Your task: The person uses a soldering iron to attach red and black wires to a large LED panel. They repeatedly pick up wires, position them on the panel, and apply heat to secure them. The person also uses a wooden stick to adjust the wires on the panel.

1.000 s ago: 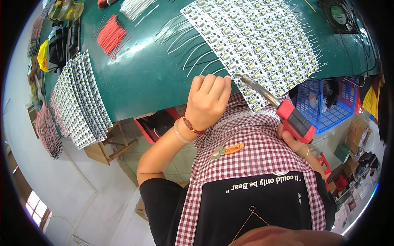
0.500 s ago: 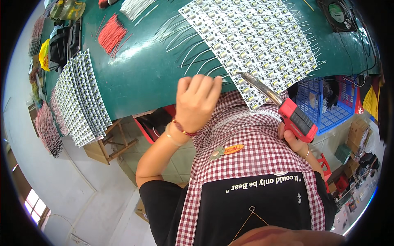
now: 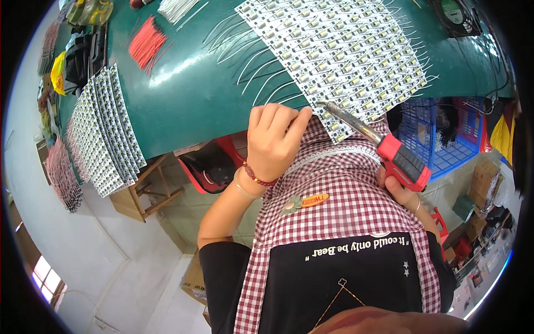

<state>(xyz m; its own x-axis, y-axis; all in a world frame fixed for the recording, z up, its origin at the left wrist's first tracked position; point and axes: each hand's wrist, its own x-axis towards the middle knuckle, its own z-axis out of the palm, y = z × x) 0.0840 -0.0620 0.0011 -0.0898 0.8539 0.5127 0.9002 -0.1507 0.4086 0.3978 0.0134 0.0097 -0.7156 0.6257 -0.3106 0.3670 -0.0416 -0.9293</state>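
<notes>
My left hand [image 3: 275, 136] is closed in a pinch at the near left edge of a white circuit board panel [image 3: 334, 53]; whatever its fingertips hold is too small to make out. White and dark wires [image 3: 261, 72] stick out from the panel's left side, just beyond that hand. In my right hand [image 3: 399, 195] is a soldering iron [image 3: 403, 161] with a red and black handle. Its metal tip rests on or just above the near corner of the panel, close to my left fingertips; contact cannot be told.
On the green table [image 3: 172, 106] lie a bundle of red wires [image 3: 147, 44] and a bundle of white wires [image 3: 178, 10]. Stacked circuit boards [image 3: 105, 133] overhang its left edge. A small black fan [image 3: 456, 16] stands far right. Below are a blue crate [image 3: 434, 136] and a wooden stool [image 3: 147, 195].
My left hand has moved slightly right, closer to the panel's edge and the iron's tip. The panel appears shifted a little up and left in view. The iron stays in my right hand.
</notes>
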